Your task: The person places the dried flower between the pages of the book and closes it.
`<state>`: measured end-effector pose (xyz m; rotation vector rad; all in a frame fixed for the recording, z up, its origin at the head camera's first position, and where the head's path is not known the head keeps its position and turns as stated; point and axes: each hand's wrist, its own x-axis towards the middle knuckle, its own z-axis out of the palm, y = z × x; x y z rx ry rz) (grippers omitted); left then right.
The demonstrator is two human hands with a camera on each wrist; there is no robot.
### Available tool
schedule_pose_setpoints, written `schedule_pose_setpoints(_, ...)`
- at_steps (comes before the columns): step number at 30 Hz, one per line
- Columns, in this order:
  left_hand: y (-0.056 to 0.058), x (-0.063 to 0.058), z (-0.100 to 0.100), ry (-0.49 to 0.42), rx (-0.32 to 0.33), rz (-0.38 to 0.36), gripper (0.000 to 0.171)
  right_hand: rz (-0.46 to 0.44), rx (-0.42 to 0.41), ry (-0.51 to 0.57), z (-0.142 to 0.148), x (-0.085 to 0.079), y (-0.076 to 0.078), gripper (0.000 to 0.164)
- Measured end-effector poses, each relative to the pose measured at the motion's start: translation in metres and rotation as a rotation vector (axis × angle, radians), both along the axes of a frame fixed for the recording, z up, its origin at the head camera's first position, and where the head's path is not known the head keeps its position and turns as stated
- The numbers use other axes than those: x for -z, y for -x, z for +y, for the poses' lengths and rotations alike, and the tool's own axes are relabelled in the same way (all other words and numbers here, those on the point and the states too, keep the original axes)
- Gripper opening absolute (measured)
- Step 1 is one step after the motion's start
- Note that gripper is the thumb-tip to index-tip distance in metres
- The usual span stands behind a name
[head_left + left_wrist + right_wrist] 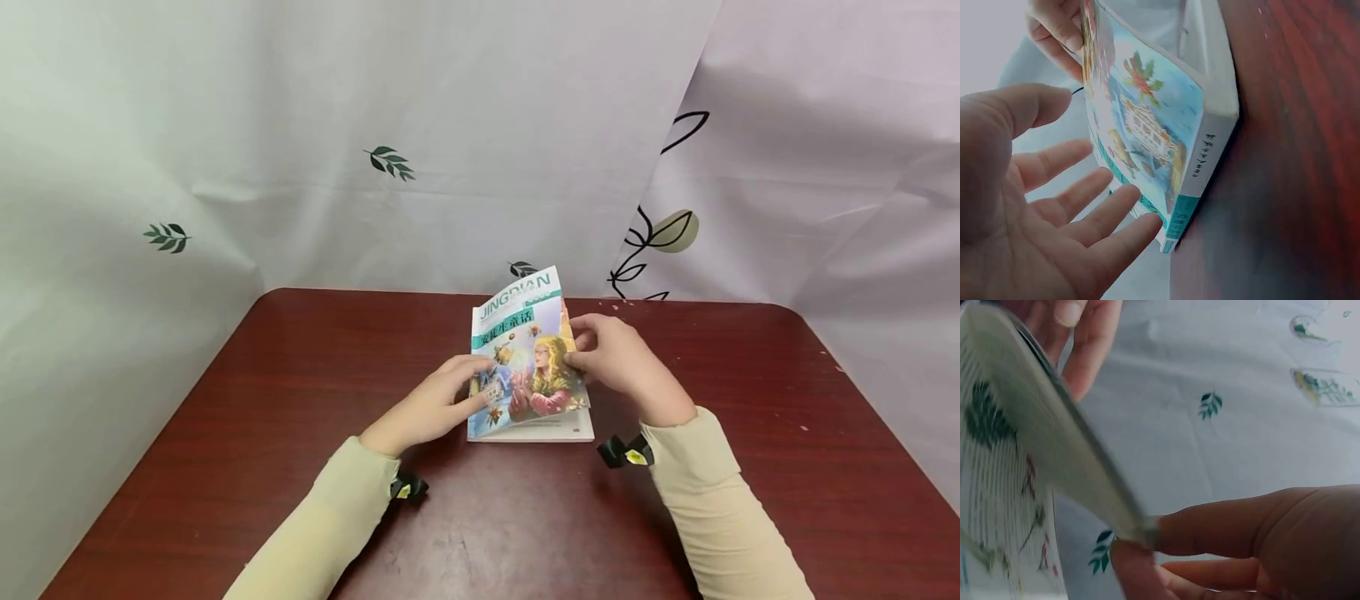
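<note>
A paperback book (pixel 528 367) with an illustrated cover and a green title band lies on the table, its front part lifted along the right side. My right hand (pixel 618 358) pinches the raised edge between thumb and fingers; in the right wrist view the lifted pages (pixel 1072 444) bend up from printed pages with pictures below. At the spine side, my left hand (pixel 431 404) has its fingers extended over the cover. The left wrist view shows that hand (pixel 1054 206) with spread fingers by the cover and the spine (pixel 1200 169) resting near the tabletop.
The dark red wooden table (pixel 337 350) spreads around the book. Behind it hangs a pale curtain (pixel 465 125) with leaf prints. A black strap (pixel 626 452) with a yellow mark sits at the right wrist, and a similar strap (pixel 408 487) at the left.
</note>
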<state>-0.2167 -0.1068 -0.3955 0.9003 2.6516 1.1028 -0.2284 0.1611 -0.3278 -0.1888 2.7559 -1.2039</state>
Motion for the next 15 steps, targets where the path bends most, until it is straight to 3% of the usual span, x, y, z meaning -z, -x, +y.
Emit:
schedule_pose_setpoints(4,0.008,-0.001,0.011,0.144,0.051,0.003,0.057,-0.03,-0.011,-0.076,0.008,0.007,0.005,0.055)
schedule_pose_setpoints(8,0.014,-0.002,0.019,0.215,0.061,-0.03,0.061,0.04,-0.061,-0.209,0.01,0.019,0.012,0.054)
schedule_pose_setpoints(11,0.016,-0.002,0.024,0.259,0.071,-0.017,0.062,0.129,-0.14,-0.299,0.009,0.028,0.016,0.054)
schedule_pose_setpoints(15,0.015,-0.003,0.03,0.317,0.108,0.019,0.062,0.155,-0.279,-0.328,0.006,0.04,0.021,0.054)
